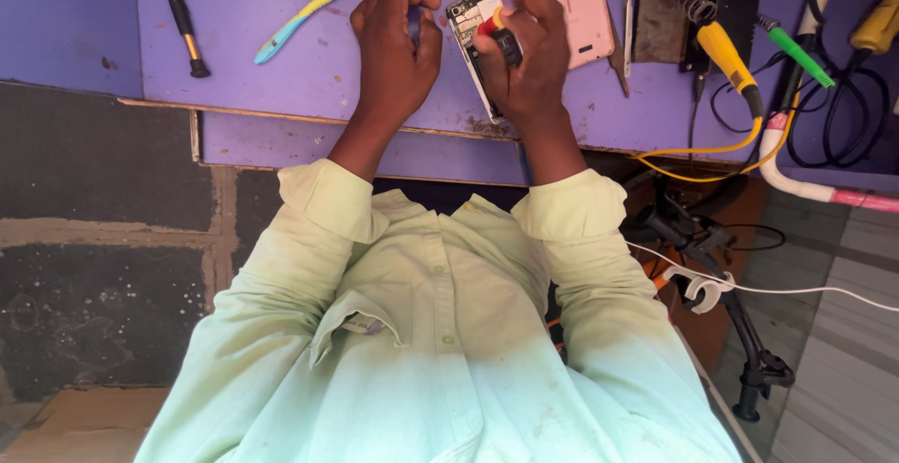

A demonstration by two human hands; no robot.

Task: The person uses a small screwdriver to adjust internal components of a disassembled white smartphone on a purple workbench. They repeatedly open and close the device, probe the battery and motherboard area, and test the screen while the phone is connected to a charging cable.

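The right hand grips a screwdriver over the opened phone; the left hand is clenched, holding something unseen. A slip could gouge the board.

A phone-repair workshop — soldering iron, screwdriver and opened phone (back removed) on a purple bench.

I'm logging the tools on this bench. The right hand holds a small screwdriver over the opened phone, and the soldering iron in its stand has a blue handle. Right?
Not quite. In the head view the soldering iron in its stand has a yellow handle, not blue. The right hand does hold a small screwdriver over the opened phone.
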